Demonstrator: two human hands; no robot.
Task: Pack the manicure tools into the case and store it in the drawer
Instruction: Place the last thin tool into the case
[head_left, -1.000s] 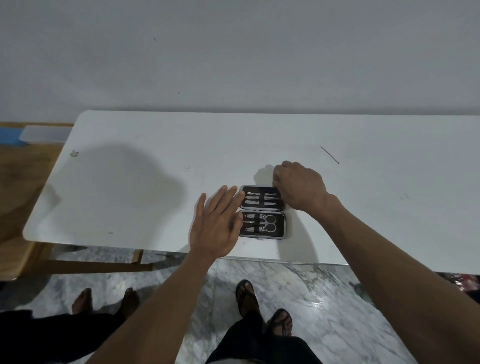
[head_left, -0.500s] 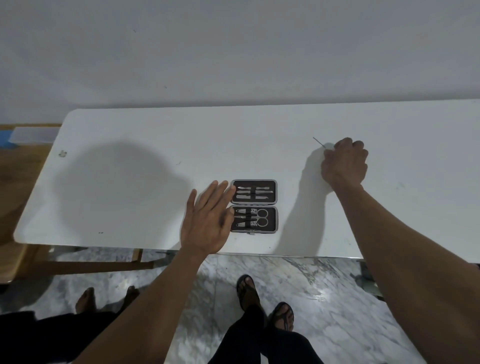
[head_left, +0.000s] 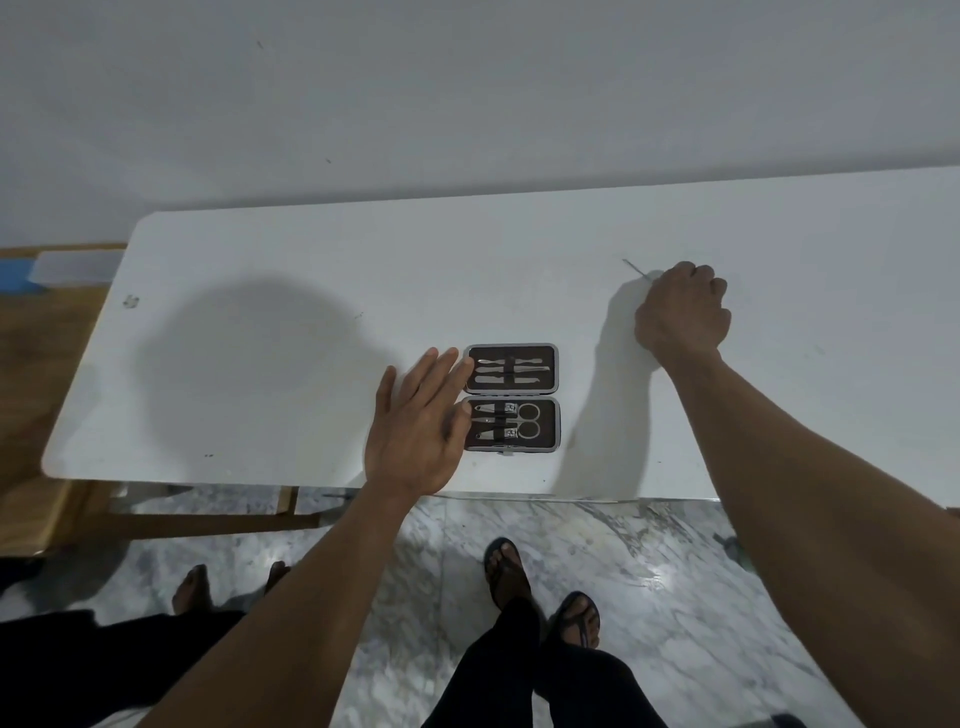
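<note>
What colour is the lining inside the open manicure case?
Dark brown, with a grey rim, in the head view: manicure case.
</note>
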